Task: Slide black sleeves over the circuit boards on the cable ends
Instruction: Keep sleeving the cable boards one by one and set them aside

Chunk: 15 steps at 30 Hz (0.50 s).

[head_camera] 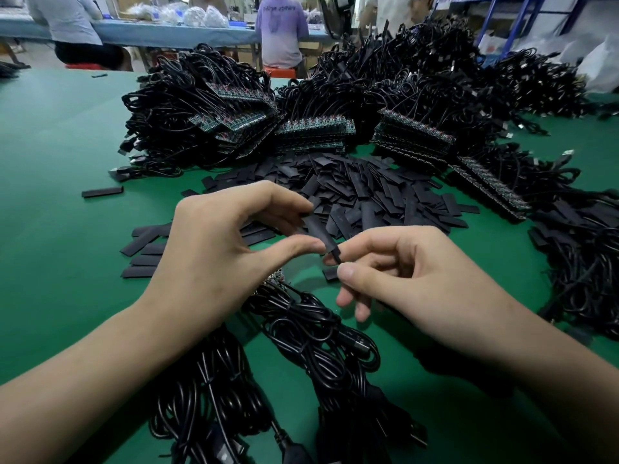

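Hands, two: left hand [214,242] and right hand [402,279] pinch one black sleeve [318,231].

The left hand [214,249] pinches a black sleeve [318,231]. The right hand [398,272] pinches its lower end above the green table [60,195].

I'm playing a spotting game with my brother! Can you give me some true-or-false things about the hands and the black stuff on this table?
1. The left hand pinches a black sleeve. True.
2. The table is red. False: it is green.
3. A pile of loose sleeves lies beyond the hands. True.
4. The right hand lies flat on the table. False: it is raised, pinching the black sleeve's lower end.
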### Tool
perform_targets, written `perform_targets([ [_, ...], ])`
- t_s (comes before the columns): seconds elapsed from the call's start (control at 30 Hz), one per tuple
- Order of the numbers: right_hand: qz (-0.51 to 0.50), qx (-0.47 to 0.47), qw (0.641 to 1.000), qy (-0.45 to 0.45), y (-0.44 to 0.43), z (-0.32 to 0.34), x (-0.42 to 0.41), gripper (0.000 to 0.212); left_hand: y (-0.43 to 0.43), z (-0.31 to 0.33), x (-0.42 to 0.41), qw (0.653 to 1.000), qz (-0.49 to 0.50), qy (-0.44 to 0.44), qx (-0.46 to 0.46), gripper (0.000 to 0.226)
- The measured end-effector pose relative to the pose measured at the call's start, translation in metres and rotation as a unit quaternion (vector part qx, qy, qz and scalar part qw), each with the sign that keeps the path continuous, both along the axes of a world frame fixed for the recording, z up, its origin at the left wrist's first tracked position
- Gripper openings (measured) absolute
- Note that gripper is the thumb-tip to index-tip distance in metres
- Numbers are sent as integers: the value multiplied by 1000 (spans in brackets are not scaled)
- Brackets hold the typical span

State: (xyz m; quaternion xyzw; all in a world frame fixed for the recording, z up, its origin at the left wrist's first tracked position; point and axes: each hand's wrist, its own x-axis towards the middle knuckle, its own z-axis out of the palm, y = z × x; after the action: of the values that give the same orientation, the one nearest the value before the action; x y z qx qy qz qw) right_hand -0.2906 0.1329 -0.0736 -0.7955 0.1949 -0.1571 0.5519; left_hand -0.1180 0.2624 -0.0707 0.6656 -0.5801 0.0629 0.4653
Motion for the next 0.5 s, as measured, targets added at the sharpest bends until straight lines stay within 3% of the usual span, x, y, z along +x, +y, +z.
perform_targets([
  [0.23,-12,-47,999,-10,3,-3,2,10,-2,-3,-1,1000,14,13,-3,41],
  [0.5,-4,-44,999,-13,2,-10,4,17,-4,-4,-1,997,-60,35,40,59],
])
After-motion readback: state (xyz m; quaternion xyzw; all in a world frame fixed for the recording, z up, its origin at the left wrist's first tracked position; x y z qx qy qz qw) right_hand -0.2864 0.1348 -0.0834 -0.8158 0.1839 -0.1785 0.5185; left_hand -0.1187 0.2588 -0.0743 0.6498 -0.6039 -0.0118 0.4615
